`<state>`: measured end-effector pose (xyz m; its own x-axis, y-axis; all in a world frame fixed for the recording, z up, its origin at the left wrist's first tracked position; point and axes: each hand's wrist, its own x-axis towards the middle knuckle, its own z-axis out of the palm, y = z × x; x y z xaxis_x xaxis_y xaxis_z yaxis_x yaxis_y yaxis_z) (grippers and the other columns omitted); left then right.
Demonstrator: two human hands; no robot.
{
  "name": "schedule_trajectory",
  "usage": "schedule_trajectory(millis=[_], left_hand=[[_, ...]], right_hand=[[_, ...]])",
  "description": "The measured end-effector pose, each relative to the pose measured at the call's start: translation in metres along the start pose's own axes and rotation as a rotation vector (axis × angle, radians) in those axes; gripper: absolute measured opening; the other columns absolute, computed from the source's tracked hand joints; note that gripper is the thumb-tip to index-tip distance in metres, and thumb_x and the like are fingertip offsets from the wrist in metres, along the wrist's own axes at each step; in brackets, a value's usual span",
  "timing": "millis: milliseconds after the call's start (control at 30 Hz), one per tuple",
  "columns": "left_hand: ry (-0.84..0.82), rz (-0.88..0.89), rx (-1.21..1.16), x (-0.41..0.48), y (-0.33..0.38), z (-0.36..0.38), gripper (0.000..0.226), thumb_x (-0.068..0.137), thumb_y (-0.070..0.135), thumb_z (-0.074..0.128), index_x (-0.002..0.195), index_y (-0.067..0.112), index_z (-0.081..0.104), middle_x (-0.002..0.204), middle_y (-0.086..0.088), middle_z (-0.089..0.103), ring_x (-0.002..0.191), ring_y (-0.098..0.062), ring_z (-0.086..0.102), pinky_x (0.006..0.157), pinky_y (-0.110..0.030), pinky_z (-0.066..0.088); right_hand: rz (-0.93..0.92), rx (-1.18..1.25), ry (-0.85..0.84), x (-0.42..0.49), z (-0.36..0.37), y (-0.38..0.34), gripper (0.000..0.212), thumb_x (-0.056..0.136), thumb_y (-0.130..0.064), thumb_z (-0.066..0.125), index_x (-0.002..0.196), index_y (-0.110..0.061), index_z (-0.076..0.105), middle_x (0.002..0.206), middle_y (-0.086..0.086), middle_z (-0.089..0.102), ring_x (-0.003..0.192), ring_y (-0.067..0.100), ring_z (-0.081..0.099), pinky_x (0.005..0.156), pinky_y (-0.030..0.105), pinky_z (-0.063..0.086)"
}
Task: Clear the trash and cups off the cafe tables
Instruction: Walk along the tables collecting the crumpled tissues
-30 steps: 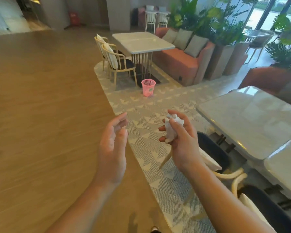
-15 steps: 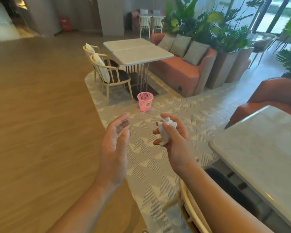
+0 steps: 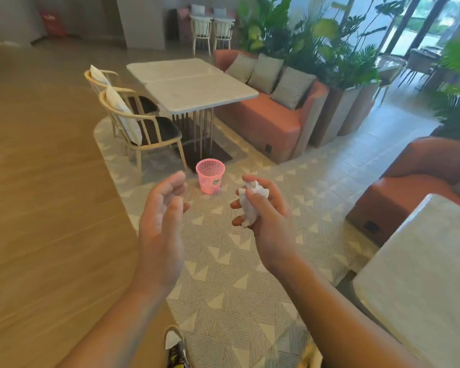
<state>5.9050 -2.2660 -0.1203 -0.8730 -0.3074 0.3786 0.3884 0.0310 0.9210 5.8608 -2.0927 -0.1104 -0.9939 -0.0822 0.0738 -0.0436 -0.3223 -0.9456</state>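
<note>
Tissue (image 3: 248,208): a crumpled white wad, held up in front of you above the patterned floor (image 3: 237,282).
Right hand (image 3: 268,221): your fingers curl tightly round the wad.
Left hand (image 3: 161,221): yours is empty, fingers relaxed, apart from the right.
Pink bin (image 3: 210,176): upright on the floor beyond both hands.

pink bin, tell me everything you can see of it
The pink bin is a small round basket, plastic by its look, with mesh walls and a rim wider than its base. It stands upright on the patterned floor near the table; only the floor touches it. Something greenish shows low inside, too blurred to name.
</note>
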Motion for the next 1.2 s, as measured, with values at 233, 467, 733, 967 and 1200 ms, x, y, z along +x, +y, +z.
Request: schedule_trajectory(millis=[233, 467, 733, 967, 1200], left_hand=[[-0.073, -0.034, -0.037, 0.155, -0.062, -0.018, 0.048, 0.101, 0.056, 0.046, 0.141, 0.032, 0.058, 0.143, 0.018, 0.061, 0.138, -0.01, 0.055, 0.114, -0.054, 0.046], [-0.133, -0.058, -0.026, 0.285, -0.117, -0.018, 0.046, 0.103, 0.057, 0.044, 0.143, 0.037, 0.057, 0.146, 0.019, 0.058, 0.14, -0.009, 0.053, 0.115, -0.054, 0.045], [-0.15, -0.115, 0.014, 0.423, -0.203, 0.02, 0.048, 0.101, 0.059, 0.045, 0.143, 0.038, 0.057, 0.144, 0.025, 0.058, 0.14, -0.004, 0.052, 0.117, -0.053, 0.043], [-0.087, -0.124, -0.009, 0.567, -0.262, 0.075, 0.052, 0.098, 0.058, 0.047, 0.142, 0.033, 0.059, 0.144, 0.019, 0.06, 0.141, -0.008, 0.053, 0.117, -0.056, 0.044], [-0.046, -0.109, 0.02, 0.696, -0.302, 0.109, 0.048, 0.1, 0.056, 0.045, 0.141, 0.038, 0.058, 0.144, 0.023, 0.058, 0.14, -0.004, 0.052, 0.114, -0.047, 0.047]], right_hand=[[-0.031, -0.026, 0.078, 0.143, 0.046, 0.018, 0.02, 0.094, -0.026, 0.066, 0.112, -0.025, 0.075, 0.101, -0.005, 0.072, 0.087, 0.02, 0.069, 0.063, 0.035, 0.058], [-0.015, -0.031, 0.145, 0.266, 0.066, 0.038, 0.022, 0.094, -0.025, 0.065, 0.113, -0.025, 0.074, 0.099, -0.004, 0.072, 0.085, 0.02, 0.07, 0.063, 0.036, 0.058], [0.018, -0.077, 0.197, 0.425, 0.052, 0.078, 0.024, 0.092, -0.03, 0.066, 0.115, -0.027, 0.074, 0.094, -0.011, 0.072, 0.083, 0.018, 0.071, 0.064, 0.034, 0.058], [0.066, -0.074, 0.154, 0.599, 0.032, 0.091, 0.038, 0.082, -0.047, 0.073, 0.116, -0.03, 0.075, 0.117, 0.009, 0.064, 0.088, 0.021, 0.071, 0.07, 0.037, 0.057], [0.066, -0.059, 0.082, 0.749, 0.037, 0.09, 0.039, 0.081, -0.042, 0.074, 0.115, -0.024, 0.076, 0.094, -0.006, 0.07, 0.089, 0.024, 0.071, 0.067, 0.04, 0.058]])
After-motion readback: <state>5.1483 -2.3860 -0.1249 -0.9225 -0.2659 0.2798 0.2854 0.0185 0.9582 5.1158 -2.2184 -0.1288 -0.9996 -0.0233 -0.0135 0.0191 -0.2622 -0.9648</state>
